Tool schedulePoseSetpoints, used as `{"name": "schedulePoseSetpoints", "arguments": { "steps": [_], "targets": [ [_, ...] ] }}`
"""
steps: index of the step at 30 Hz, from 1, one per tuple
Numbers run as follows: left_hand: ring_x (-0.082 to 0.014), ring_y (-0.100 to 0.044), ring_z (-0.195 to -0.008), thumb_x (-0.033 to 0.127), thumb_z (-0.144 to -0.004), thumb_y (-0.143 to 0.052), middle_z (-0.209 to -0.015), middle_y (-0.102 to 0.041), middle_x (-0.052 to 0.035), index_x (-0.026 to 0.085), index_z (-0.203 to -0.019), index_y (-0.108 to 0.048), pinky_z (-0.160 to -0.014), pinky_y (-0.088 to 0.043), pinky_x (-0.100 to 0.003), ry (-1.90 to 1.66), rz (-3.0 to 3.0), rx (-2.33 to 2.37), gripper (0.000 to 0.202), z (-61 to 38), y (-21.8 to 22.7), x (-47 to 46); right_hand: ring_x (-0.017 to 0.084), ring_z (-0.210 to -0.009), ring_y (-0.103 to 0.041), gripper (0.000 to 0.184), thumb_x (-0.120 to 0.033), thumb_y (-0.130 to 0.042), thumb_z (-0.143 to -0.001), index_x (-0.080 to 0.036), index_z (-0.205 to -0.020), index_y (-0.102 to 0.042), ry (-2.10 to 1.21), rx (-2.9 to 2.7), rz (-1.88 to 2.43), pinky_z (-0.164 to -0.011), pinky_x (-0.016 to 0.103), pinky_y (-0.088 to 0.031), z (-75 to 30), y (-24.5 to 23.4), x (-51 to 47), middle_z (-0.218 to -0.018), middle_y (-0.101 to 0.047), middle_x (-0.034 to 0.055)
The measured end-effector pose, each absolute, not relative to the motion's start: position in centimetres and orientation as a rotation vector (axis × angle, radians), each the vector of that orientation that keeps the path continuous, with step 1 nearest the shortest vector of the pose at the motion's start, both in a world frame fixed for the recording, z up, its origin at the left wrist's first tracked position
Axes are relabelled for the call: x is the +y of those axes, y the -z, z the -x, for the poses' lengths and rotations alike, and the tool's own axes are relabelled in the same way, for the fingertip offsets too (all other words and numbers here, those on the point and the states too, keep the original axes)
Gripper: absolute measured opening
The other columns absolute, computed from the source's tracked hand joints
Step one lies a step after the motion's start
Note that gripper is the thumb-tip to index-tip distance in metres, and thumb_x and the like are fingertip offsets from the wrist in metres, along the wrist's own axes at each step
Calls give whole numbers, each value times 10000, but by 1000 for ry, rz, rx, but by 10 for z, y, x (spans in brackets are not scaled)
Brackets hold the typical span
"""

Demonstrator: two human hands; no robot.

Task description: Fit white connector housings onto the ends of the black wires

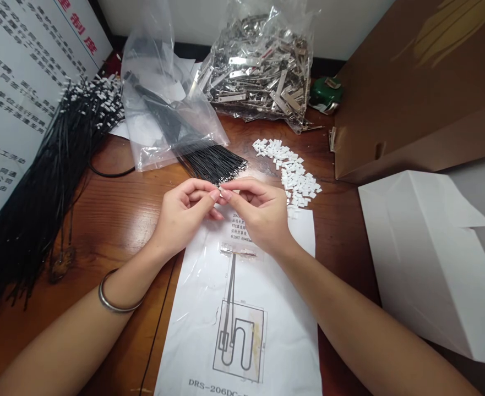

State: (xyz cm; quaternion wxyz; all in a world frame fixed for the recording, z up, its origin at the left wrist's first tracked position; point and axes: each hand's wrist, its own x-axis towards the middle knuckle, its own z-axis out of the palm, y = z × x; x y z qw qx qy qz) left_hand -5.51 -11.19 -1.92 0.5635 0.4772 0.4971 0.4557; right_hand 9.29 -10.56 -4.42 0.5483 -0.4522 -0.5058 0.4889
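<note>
Left hand (183,213): I saw it pinched shut, fingertips meeting the right's; what it held was too small to tell.
Right hand (259,213): also pinched, on what looked like a small white piece (224,193).
Wire bundle (213,162): it lay just beyond the fingertips, its long axis running up-left into the plastic bag (159,110), with both hands about equally near.
White connectors (295,175): the heap lay ahead-right, nearer the right hand.
Drawing sheet (242,330): it lay under both wrists.
</note>
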Motion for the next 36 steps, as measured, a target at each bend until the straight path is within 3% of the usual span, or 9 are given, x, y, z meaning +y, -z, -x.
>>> {"name": "schedulePoseSetpoints", "arguments": {
  "steps": [4,13,36],
  "targets": [
    [-138,-682,-550,340,-774,-744,-649,-701,-10,159,-811,-619,-543,-543,-228,-1080,-1126,1189,223,55,18,-111,92,-502,-517,51,-232,-745,-748,-223,-798,-745,-1174,-1115,1120,-448,266,-360,-92,45,-106,-672,-684,-11],
    [-131,-676,-556,345,-789,-742,-648,-688,-11,150,-810,-620,-536,-528,-213,-1080,-1125,1179,230,55,22,-112,145,-624,-641,28,-220,-741,-748,-225,-765,-719,-1216,-1126,1080,-610,337,-530,-92,44,-106,-707,-707,1],
    [-134,-681,-580,300,-787,-728,-625,-678,-11,145,-791,-620,-575,-533,-216,-1065,-1110,1205,189,54,26,-111,140,-614,-616,16,-191,-747,-699,-205,-707,-744,-1203,-1142,1171,-575,315,-465,-92,41,-105,-673,-716,11]
  ]
}}
